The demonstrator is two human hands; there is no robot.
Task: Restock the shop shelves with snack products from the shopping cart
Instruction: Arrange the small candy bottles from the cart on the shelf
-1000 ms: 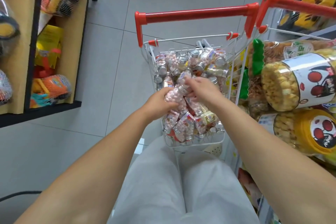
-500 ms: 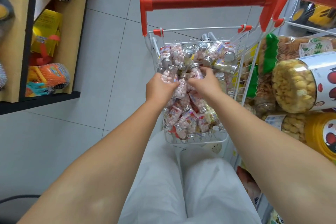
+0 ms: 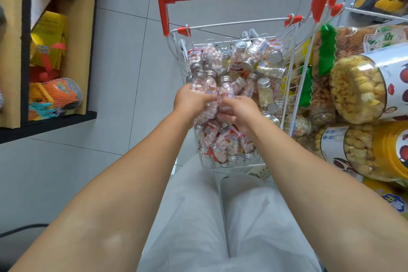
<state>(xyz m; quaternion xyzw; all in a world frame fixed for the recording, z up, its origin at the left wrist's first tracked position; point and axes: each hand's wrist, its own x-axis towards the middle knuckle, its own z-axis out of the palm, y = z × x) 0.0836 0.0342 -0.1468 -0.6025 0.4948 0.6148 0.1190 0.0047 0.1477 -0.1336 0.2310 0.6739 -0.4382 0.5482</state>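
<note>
Both hands are bunched together over the cart, sharing a cluster of small candy bottles (image 3: 206,93): the left hand (image 3: 191,100) is clenched around two or three from the 9 o'clock side, and the right hand (image 3: 239,109) pinches the same bundle from 3 o'clock. The held bottles stand roughly upright, silver caps pointing to 12 o'clock, long axis running away from the wrists. Directly under and all round the grip sits the rest of the bottle pile (image 3: 247,62) in the white wire shopping cart (image 3: 229,164). The big snack jars (image 3: 357,86) on the shelving lie at 3 o'clock, so I'd guess the right hand has the shorter trip there.
</note>
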